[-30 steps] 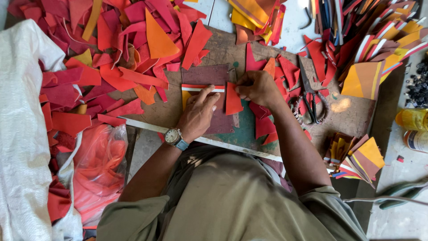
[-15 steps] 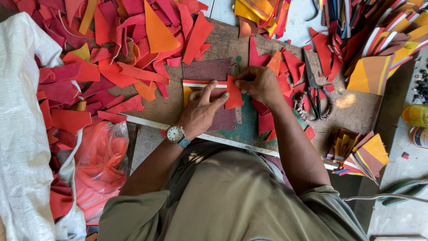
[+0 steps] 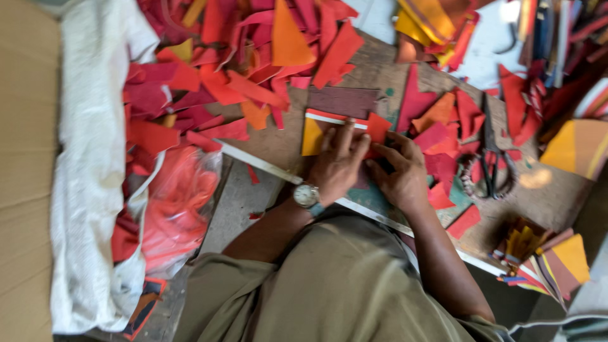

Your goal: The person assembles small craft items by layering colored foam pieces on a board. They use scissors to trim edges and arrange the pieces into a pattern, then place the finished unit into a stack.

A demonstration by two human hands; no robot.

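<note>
Person, seen from above: both forearms bare from the elbow down, with no gloves and no visible rings on the left hand or the right hand. Worn on the left wrist is a wristwatch with a round pale dial in a silver-coloured case, on a band that shows blue-grey at the edge. Clothing is a loose olive-khaki garment of plain, creased cloth, covering the lap and body, with folds gathered near the elbows; any fastenings or pockets cannot be made out.
</note>
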